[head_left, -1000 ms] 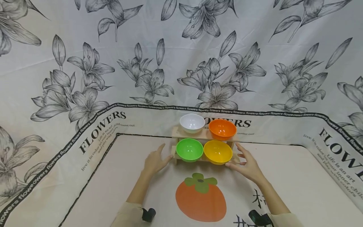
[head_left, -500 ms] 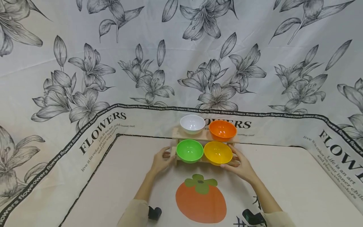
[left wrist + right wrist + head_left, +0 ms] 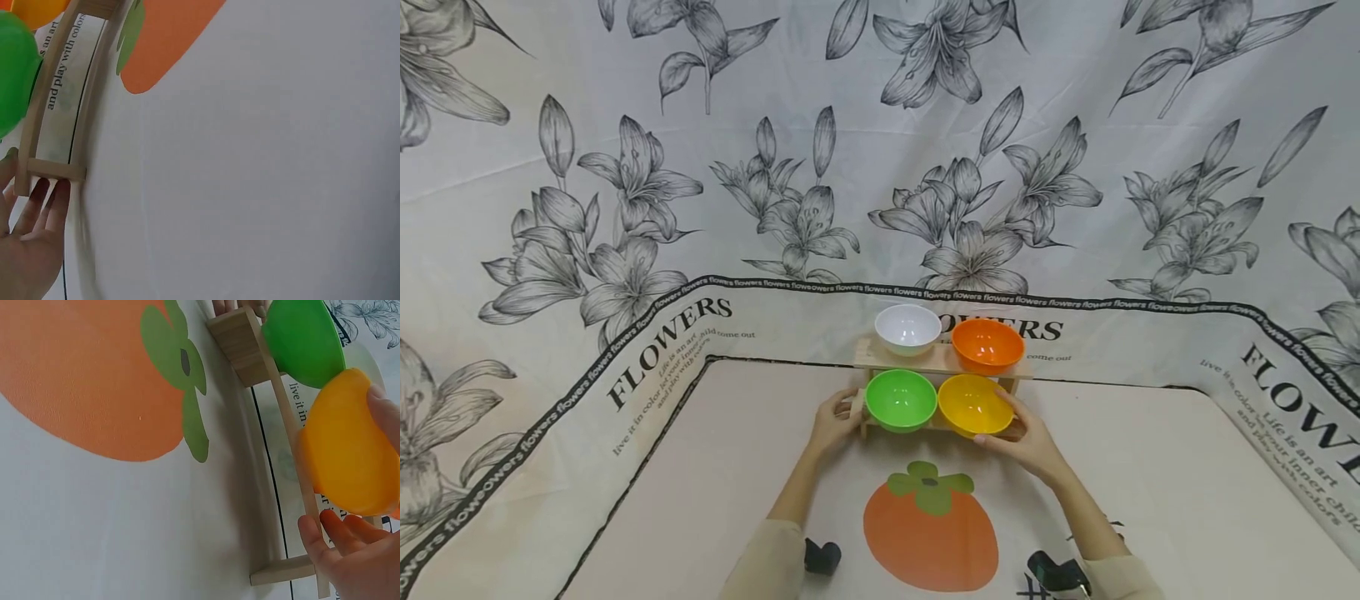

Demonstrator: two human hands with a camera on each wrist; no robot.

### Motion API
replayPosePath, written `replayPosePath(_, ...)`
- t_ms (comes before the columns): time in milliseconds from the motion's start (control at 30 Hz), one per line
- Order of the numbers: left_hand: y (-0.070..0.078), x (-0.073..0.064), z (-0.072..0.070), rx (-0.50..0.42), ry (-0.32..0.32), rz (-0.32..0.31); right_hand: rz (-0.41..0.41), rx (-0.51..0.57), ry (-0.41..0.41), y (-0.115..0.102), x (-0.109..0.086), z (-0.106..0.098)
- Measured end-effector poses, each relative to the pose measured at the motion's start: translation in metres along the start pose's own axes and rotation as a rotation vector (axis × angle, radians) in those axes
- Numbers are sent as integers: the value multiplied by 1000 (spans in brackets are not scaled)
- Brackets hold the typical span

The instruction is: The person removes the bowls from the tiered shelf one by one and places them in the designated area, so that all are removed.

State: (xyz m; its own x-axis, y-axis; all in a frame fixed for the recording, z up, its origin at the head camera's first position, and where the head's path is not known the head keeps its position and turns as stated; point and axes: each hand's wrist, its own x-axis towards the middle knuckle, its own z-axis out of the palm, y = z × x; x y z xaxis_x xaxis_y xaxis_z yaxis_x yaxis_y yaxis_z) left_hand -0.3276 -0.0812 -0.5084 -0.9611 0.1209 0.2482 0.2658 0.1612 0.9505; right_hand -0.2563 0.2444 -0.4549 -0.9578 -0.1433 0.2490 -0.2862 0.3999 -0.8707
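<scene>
A two-tier wooden rack (image 3: 945,358) carries small bowls. The white bowl (image 3: 907,328) and the orange bowl (image 3: 987,345) sit on its upper shelf; the green bowl (image 3: 900,401) and the yellow bowl (image 3: 972,406) stand side by side below. My left hand (image 3: 832,423) grips the rack's left end, thumb above and fingers at the end piece (image 3: 56,169). Around the right side of the yellow bowl, my right hand (image 3: 1028,440) has its thumb (image 3: 384,415) against the bowl and its fingertips near the shelf edge. Part of the right hand is cut off in the right wrist view.
The pale table cover (image 3: 700,475) bears a printed persimmon (image 3: 931,537) in front of the rack. Behind the rack rises a floral cloth (image 3: 805,75). Black wrist devices (image 3: 822,557) are worn on both forearms.
My left hand has moved right onto the rack's end, its fingers drawing in. My right hand has moved left and closed in around the yellow bowl. The bowls stay in place.
</scene>
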Motion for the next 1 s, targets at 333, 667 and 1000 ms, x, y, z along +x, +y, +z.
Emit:
replayPosePath(333, -3, -1, -1, -49, 0, -59, 70, -25, 8, -2, 1, 4)
replayPosePath(667, 20, -14, -4, -147, -49, -108, 71, 8, 28, -1, -4, 2)
replayPosePath(1000, 30, -19, -4, -198, -50, -125, 74, -25, 22, -6, -17, -3)
